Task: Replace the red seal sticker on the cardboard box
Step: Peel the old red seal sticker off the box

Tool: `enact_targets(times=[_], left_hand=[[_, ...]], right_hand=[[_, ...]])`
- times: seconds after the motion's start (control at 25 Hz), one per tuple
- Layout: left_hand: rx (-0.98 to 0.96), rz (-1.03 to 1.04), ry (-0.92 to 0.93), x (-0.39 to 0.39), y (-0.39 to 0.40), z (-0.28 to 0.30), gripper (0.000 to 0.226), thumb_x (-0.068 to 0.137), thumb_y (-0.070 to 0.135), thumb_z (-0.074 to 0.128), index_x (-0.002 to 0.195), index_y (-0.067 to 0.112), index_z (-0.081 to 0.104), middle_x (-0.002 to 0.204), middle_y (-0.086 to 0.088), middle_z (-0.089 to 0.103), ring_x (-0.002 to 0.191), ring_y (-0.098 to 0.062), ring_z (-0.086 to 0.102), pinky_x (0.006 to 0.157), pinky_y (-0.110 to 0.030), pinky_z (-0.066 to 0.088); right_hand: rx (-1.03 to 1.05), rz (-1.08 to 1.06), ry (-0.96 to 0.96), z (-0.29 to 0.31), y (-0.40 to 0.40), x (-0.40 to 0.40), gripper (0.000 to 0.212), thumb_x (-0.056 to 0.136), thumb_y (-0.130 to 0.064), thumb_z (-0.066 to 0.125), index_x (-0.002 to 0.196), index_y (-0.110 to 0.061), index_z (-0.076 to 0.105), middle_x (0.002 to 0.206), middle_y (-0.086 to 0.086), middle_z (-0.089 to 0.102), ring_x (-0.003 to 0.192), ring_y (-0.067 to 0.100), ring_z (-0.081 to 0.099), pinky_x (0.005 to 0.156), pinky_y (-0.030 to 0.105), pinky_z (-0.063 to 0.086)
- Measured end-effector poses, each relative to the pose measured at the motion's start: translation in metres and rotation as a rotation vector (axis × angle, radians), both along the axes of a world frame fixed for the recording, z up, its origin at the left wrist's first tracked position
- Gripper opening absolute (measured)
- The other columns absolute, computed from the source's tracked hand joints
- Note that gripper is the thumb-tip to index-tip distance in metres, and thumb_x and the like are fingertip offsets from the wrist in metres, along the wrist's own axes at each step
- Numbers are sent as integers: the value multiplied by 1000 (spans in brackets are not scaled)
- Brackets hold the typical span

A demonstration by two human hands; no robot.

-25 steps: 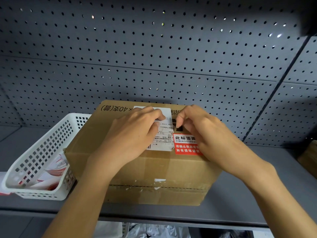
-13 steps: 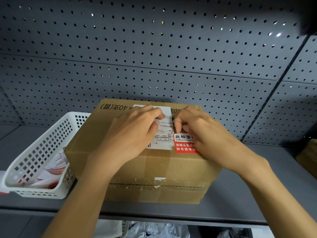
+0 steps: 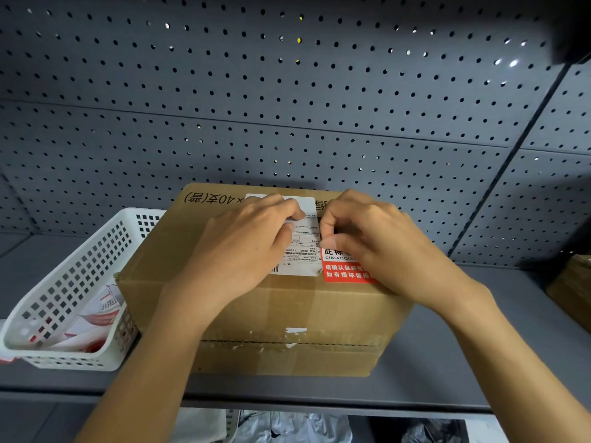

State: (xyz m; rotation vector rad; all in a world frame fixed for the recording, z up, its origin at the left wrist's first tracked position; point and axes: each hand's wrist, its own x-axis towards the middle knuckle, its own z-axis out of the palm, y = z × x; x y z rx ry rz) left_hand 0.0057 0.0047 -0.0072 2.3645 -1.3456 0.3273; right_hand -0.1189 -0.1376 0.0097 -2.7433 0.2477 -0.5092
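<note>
A brown cardboard box (image 3: 287,314) stands on the grey shelf. On its top sit a white shipping label (image 3: 303,251) and, right beside it, the red seal sticker (image 3: 342,271) with white lettering. My left hand (image 3: 243,247) lies on the box top over the label, fingers bent, pressing down. My right hand (image 3: 383,247) covers most of the sticker's right and upper part. Its thumb and curled fingertips are pinched together at the sticker's upper left corner. The sticker lies flat where I can see it.
A white perforated basket (image 3: 80,266) holding red and white sheets touches the box's left side. A grey pegboard wall (image 3: 287,107) rises just behind. Another brown box (image 3: 572,282) shows at the right edge. The shelf's front edge (image 3: 319,398) runs below my forearms.
My right hand's fingers have curled tighter and slid down over the sticker's top edge, hiding the dark patch above it. My left hand has stayed put.
</note>
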Motion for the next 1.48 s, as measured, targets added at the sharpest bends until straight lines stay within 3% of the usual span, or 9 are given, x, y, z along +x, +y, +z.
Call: enact_targets(times=[0.24, 0.48, 0.68, 0.76, 0.84, 1.0, 1.2, 1.36, 1.48], left_hand=[[8, 4, 0, 1, 0, -1, 29, 102, 30, 35, 124, 35, 53, 127, 20, 55, 112, -9, 52, 60, -28, 34], [2, 10, 1, 0, 1, 0, 29, 102, 31, 35, 125, 35, 53, 127, 20, 55, 111, -9, 53, 59, -27, 33], [-3, 8, 1, -2, 2, 2, 30, 103, 31, 35, 127, 35, 52, 131, 21, 54, 114, -8, 52, 54, -14, 26], [-15, 7, -2, -2, 3, 1, 30, 102, 31, 36, 126, 35, 52, 131, 22, 54, 116, -7, 51, 55, -17, 28], [-20, 0, -13, -2, 3, 1, 29, 102, 31, 36, 125, 35, 53, 130, 22, 55, 115, -6, 51, 58, -22, 33], [-21, -3, -9, -1, 2, 0, 27, 102, 32, 37, 124, 36, 52, 127, 23, 55, 113, -4, 52, 54, -11, 25], [-44, -12, -13, -1, 2, 0, 28, 101, 31, 39, 126, 36, 52, 127, 21, 55, 114, -7, 53, 66, -26, 39], [-56, -19, -16, -1, 2, -1, 28, 101, 31, 39, 125, 34, 53, 126, 20, 56, 113, -7, 53, 66, -26, 39], [-51, -19, -22, -1, 2, 0, 28, 102, 31, 38, 125, 34, 52, 127, 21, 56, 112, -5, 53, 57, -19, 32]], right_hand=[[91, -28, -20, 1, 0, 1, 10, 90, -18, 68, 82, -24, 66, 91, -12, 63, 88, 6, 61, 81, 33, 51], [139, 19, 39, 8, -4, 0, 8, 91, -15, 68, 83, -16, 70, 86, -7, 68, 80, 5, 62, 69, 10, 45], [87, -66, -60, -2, 0, -16, 14, 94, -18, 64, 87, -25, 73, 95, -13, 68, 91, 6, 64, 81, 27, 51], [78, -59, -122, -8, 6, -33, 16, 96, -29, 61, 95, -31, 76, 103, -17, 66, 100, 6, 63, 84, 27, 50], [4, -93, -159, -14, 17, -49, 24, 92, -48, 56, 101, -39, 76, 106, -22, 63, 102, 4, 61, 78, 29, 53], [-76, -215, -224, -11, 30, -54, 33, 74, -68, 58, 86, -39, 69, 84, -19, 64, 79, 3, 60, 55, 29, 52], [-170, -253, 58, 14, 36, -40, 61, 59, -87, 45, 78, -31, 58, 66, -16, 61, 61, 0, 55, 54, 21, 44], [-143, -148, 341, 31, 24, -27, 50, 75, -74, 54, 74, -24, 52, 62, -11, 56, 59, 8, 52, 56, 19, 36], [-116, -87, 440, 39, 17, -17, 47, 76, -68, 59, 73, -21, 53, 60, -19, 54, 57, 6, 47, 52, 15, 29]])
